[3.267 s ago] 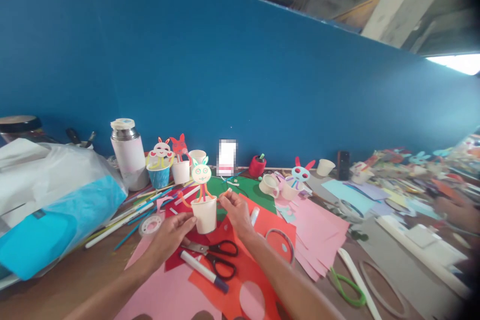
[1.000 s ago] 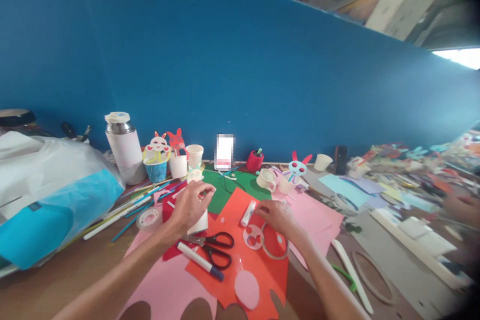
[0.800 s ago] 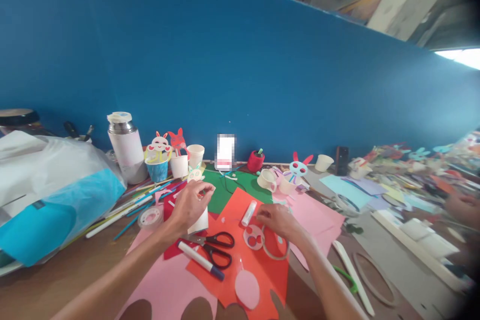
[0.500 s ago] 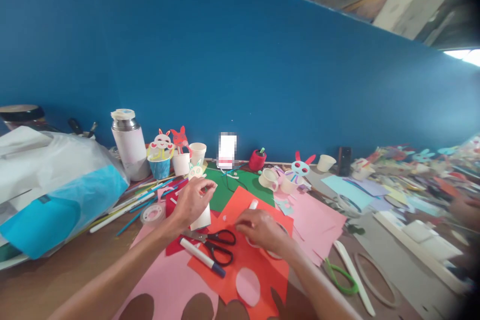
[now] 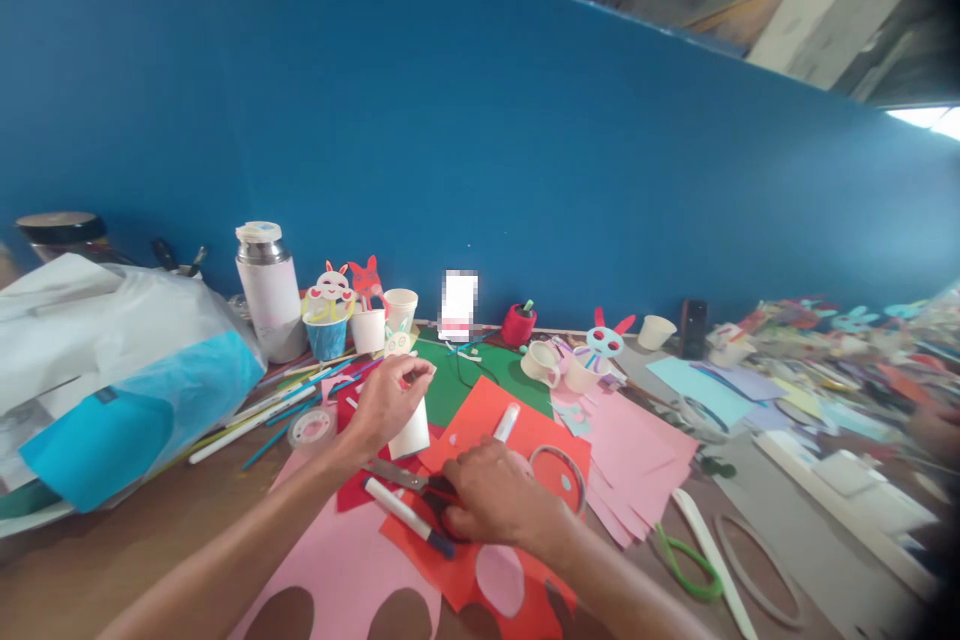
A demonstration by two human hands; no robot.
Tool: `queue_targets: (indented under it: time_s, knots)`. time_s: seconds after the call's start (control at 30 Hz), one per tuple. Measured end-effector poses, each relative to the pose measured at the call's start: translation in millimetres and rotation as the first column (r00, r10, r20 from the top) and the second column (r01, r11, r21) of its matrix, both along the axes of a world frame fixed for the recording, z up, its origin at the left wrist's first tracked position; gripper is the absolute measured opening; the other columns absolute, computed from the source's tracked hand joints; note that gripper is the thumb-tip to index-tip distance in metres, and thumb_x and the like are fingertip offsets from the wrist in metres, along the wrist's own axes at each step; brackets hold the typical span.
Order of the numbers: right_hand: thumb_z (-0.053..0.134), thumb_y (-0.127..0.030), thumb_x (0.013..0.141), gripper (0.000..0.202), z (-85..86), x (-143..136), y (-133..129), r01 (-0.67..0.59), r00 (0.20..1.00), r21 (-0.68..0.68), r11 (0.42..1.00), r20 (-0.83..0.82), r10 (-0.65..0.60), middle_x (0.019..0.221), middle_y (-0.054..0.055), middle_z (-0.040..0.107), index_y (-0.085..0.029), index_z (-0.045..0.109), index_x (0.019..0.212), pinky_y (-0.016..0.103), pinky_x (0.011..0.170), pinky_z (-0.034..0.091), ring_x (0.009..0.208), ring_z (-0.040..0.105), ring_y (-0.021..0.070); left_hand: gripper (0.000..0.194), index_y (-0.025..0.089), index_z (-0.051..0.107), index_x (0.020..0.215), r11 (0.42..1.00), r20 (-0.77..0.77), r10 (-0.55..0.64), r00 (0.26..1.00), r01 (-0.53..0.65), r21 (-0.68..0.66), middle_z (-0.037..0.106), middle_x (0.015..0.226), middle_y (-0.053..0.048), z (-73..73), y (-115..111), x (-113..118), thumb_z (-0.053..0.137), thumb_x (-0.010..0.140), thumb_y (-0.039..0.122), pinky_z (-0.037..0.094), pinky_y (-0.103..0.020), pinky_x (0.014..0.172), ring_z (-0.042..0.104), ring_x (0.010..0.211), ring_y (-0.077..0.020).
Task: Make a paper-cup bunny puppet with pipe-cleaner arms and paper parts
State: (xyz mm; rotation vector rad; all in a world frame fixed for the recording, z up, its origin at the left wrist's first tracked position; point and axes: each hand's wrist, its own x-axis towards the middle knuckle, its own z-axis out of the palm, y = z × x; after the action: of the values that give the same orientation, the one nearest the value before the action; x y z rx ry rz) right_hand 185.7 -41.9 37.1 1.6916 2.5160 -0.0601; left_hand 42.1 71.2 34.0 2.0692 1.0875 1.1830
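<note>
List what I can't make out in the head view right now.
In the head view:
Scissors: handles mostly hidden beneath the right hand; whether it grips them is unclear.
White cup: partly hidden behind the left hand; anything pinched there is too small to tell.
Upright screen: content pixelated.
Co-worker's hand: blurred, near the right edge.
Plastic bag: cut off by the left edge.

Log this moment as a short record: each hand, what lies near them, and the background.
left hand: partly in front of a white cup; whether it pinches anything is unclear
right hand: over the handles of the scissors; grip hidden
nearby: marker, red paper, pink paper
background: thermos, blue wall
</note>
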Motion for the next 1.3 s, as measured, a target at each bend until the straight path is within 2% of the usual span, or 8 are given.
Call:
queue_targets:
  time_s: [0.17, 0.27, 0.43, 0.57, 0.73, 0.87, 1.03, 1.3]
  knots:
    - [0.054, -0.033, 0.067, 0.020, 9.5, 33.5, -10.1, 0.009, 0.987, -0.131, 0.991, -0.159, -0.030, 0.068, 0.004, 0.065, -0.019, 0.064, 0.077, 0.030, 0.070, 0.036, 0.069, 0.057, 0.0193, 0.019, 0.016, 0.065, 0.079, 0.994, 0.047, 0.014, 0.999, -0.009, -0.110, 0.067, 0.078, -0.004, 1.6, 2.6, 0.1, 0.052, 0.074, 0.028, 0.043, -0.025, 0.064, 0.058, 0.067, -0.0153]
    - [0.056, -0.026, 0.064, 0.023, 16.0, 60.8, -16.0, 0.036, 0.934, -0.237, 0.971, -0.337, -0.117, 0.073, 0.000, 0.065, -0.023, 0.064, 0.085, 0.027, 0.069, 0.038, 0.069, 0.056, 0.0166, 0.021, 0.014, 0.066, 0.079, 0.983, 0.087, 0.033, 0.996, -0.016, -0.183, 0.067, 0.074, -0.004, 3.5, 2.9, 0.6, 0.053, 0.072, 0.029, 0.041, -0.024, 0.059, 0.058, 0.064, -0.0156]
    - [0.051, -0.024, 0.072, 0.034, 16.3, 96.3, -14.8, -0.012, 0.678, -0.415, 0.910, -0.672, -0.298, 0.083, 0.000, 0.063, -0.024, 0.059, 0.105, 0.023, 0.068, 0.043, 0.076, 0.058, 0.0144, 0.022, 0.013, 0.065, 0.078, 0.970, 0.143, 0.027, 0.989, 0.008, -0.241, 0.065, 0.067, -0.003, 5.3, 2.2, 1.3, 0.054, 0.070, 0.031, 0.040, -0.024, 0.056, 0.055, 0.060, -0.0147]
    - [0.053, -0.024, 0.072, 0.039, 5.4, 98.5, -3.8, 0.008, 0.557, -0.345, 0.938, -0.778, -0.291, 0.082, 0.001, 0.060, -0.022, 0.052, 0.110, 0.026, 0.069, 0.043, 0.074, 0.057, 0.0146, 0.019, 0.014, 0.064, 0.074, 0.966, 0.153, 0.032, 0.988, 0.009, -0.259, 0.061, 0.061, 0.000, 5.8, 1.8, 1.4, 0.054, 0.070, 0.031, 0.039, -0.023, 0.056, 0.053, 0.057, -0.0134]
    - [0.061, -0.027, 0.064, 0.040, -2.3, 76.8, 7.2, 0.228, 0.736, -0.069, 0.971, -0.641, -0.218, 0.086, 0.002, 0.058, -0.023, 0.054, 0.104, 0.029, 0.072, 0.039, 0.079, 0.053, 0.0178, 0.018, 0.014, 0.064, 0.074, 0.961, 0.173, 0.046, 0.984, 0.004, -0.278, 0.059, 0.058, 0.001, 7.9, 1.2, 0.0, 0.055, 0.069, 0.030, 0.039, -0.023, 0.058, 0.052, 0.056, -0.0126]
    - [0.064, -0.037, 0.063, 0.042, -3.3, 58.5, 12.7, 0.258, 0.840, 0.073, 0.964, -0.510, -0.186, 0.088, 0.003, 0.060, -0.025, 0.055, 0.103, 0.033, 0.077, 0.033, 0.084, 0.051, 0.0206, 0.017, 0.014, 0.064, 0.071, 0.958, 0.195, 0.038, 0.980, 0.020, -0.286, 0.060, 0.058, 0.000, 5.8, 3.8, 0.1, 0.055, 0.069, 0.028, 0.039, -0.023, 0.059, 0.053, 0.058, -0.0129]
    - [0.062, -0.043, 0.065, 0.048, -10.3, 45.6, 24.5, 0.249, 0.881, 0.208, 0.946, -0.455, -0.132, 0.091, 0.004, 0.060, -0.024, 0.053, 0.108, 0.033, 0.079, 0.029, 0.087, 0.050, 0.0214, 0.016, 0.014, 0.065, 0.075, 0.942, 0.277, 0.038, 0.960, 0.058, -0.331, 0.060, 0.057, 0.000, -2.6, 9.3, 2.0, 0.055, 0.066, 0.023, 0.039, -0.022, 0.056, 0.053, 0.055, -0.0121]
    - [0.059, -0.041, 0.069, 0.046, -11.8, 38.7, 38.5, 0.210, 0.904, 0.303, 0.930, -0.422, -0.067, 0.090, 0.005, 0.061, -0.022, 0.052, 0.110, 0.033, 0.079, 0.028, 0.087, 0.048, 0.0215, 0.015, 0.012, 0.063, 0.071, 0.849, 0.385, 0.046, 0.922, 0.167, -0.501, 0.060, 0.058, 0.000, -0.6, 6.4, 2.0, 0.055, 0.063, 0.022, 0.040, -0.022, 0.048, 0.052, 0.052, -0.0121]
